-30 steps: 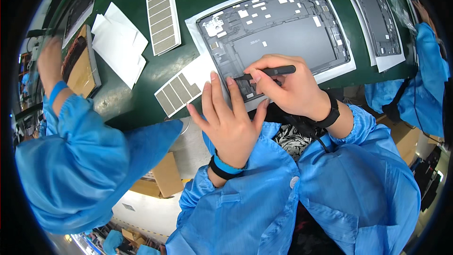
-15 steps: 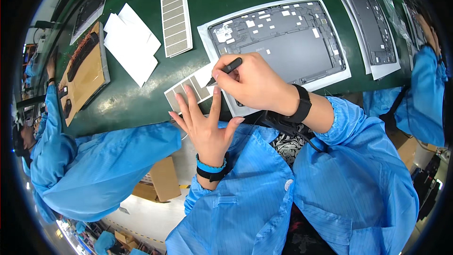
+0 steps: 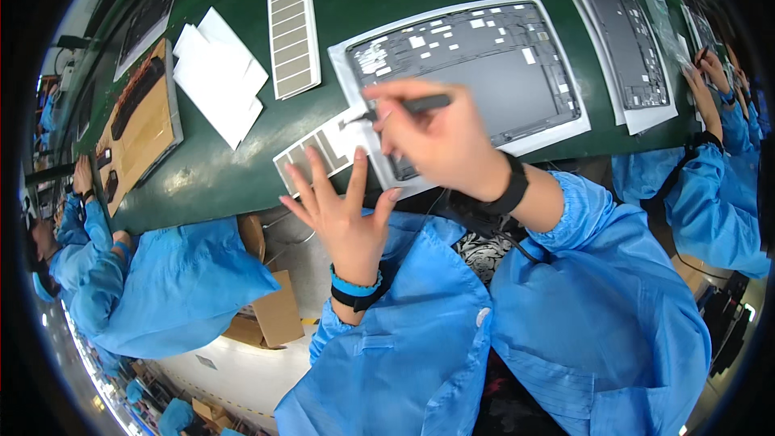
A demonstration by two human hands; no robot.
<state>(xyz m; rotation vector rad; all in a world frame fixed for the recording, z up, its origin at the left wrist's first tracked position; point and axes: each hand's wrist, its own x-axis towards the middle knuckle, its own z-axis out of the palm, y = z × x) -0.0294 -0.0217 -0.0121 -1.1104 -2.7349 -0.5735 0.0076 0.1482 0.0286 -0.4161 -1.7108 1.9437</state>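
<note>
Dark tweezers (image 3: 404,106) level over grey sticker sheet (image 3: 316,153); sheet flat on green mat

Loose blue smock sleeves, blue and black wristbands, seemingly corded black wrist strap

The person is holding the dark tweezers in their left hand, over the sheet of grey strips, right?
Not quite. The head view shows the dark tweezers in the right hand, not the left. Their tip is over the sheet of grey strips. The left hand is empty, fingers spread.
</note>
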